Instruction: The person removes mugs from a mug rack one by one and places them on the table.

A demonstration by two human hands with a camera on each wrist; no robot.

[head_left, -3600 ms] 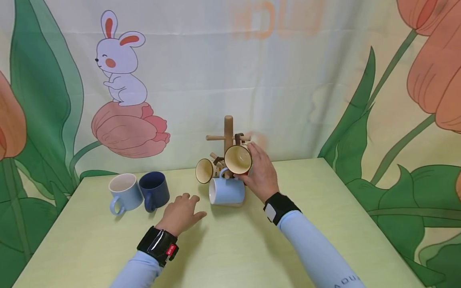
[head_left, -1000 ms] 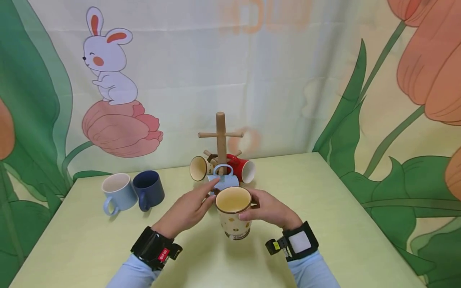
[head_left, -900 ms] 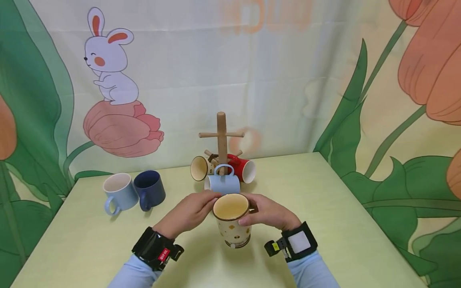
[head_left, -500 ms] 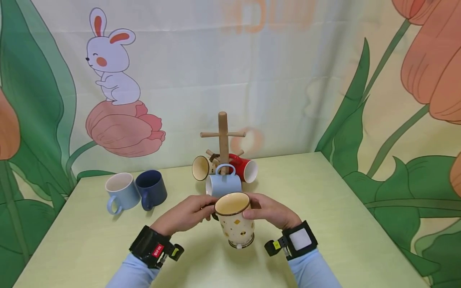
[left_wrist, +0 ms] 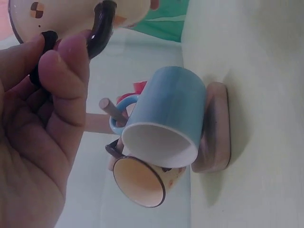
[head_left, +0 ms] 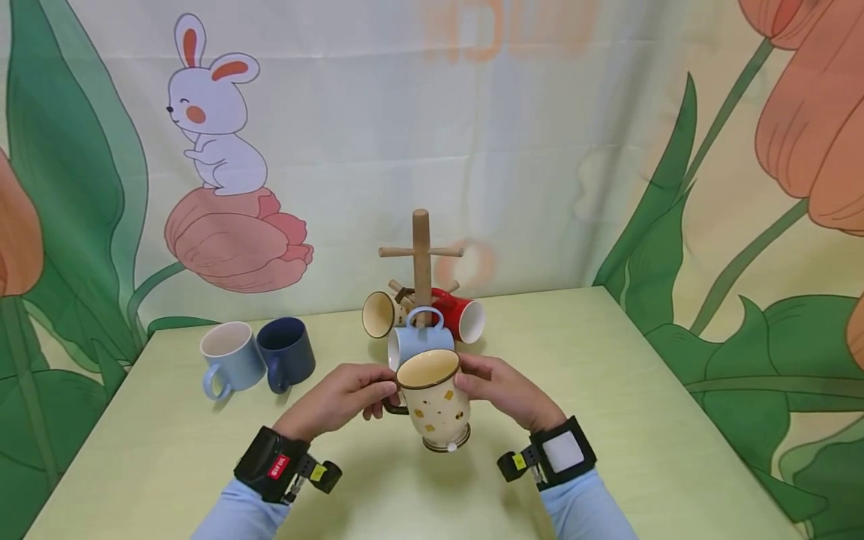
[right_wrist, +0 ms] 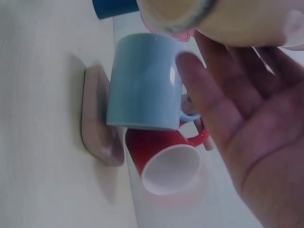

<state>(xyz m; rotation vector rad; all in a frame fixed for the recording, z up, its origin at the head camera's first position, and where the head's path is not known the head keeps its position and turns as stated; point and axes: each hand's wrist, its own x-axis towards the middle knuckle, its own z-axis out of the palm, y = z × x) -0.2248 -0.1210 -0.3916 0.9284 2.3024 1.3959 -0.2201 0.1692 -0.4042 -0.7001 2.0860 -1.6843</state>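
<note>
A cream mug with a dark rim and small brown-gold patterns [head_left: 439, 412] is held above the table, slightly tilted, its mouth upward. My left hand [head_left: 340, 401] pinches its dark handle [left_wrist: 102, 28] at the mug's left side. On the opposite side, my right hand [head_left: 502, 390] holds the mug near the rim, thumb in front and fingers behind. Just beyond stands a wooden mug rack [head_left: 421, 247]. From its lower pegs hang a light blue mug [left_wrist: 166, 109], a red mug [right_wrist: 166, 161] and a second cream mug [left_wrist: 140, 183], all lying sideways. The rack's upper pegs bear no mugs.
Left of the rack, a light blue mug [head_left: 232, 358] and a navy mug [head_left: 286, 354] stand upright side by side on the pale table [head_left: 594, 420]. Behind the table's back edge hangs a printed cloth [head_left: 540, 150] with a rabbit and tulips.
The cream mug has left the rack's upper peg and come toward me in my right hand. My left hand has moved over and taken its handle, which has turned to face left.
</note>
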